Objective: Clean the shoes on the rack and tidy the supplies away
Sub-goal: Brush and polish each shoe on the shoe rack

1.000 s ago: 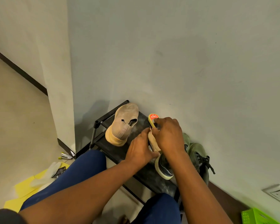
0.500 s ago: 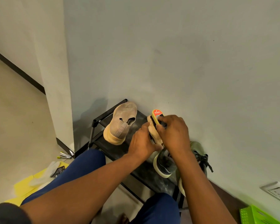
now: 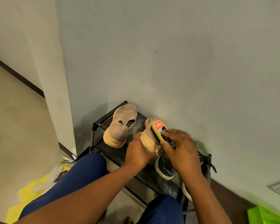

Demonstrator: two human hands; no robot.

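Brushing a tan shoe on the top shelf of the black metal shoe rack (image 3: 102, 122), at the wall.

Left to right: yellow sheets (image 3: 25, 194) and a white glove (image 3: 52, 172) on the floor; an upright tan suede shoe with a pale rubber heel (image 3: 121, 126), toe to the wall. My left hand (image 3: 138, 155) grips the heel of its twin, the second tan shoe (image 3: 149, 138), long axis running from me toward the wall. My right hand (image 3: 181, 152) is clamped on the yellow Kiwi brush (image 3: 160, 129), bristles against that shoe's right side, label end pointing up-left. A dark sneaker with a white sole (image 3: 164, 168) lies under my right wrist, a green laced shoe (image 3: 204, 152) past it. Green plastic basket (image 3: 265, 215) far right.
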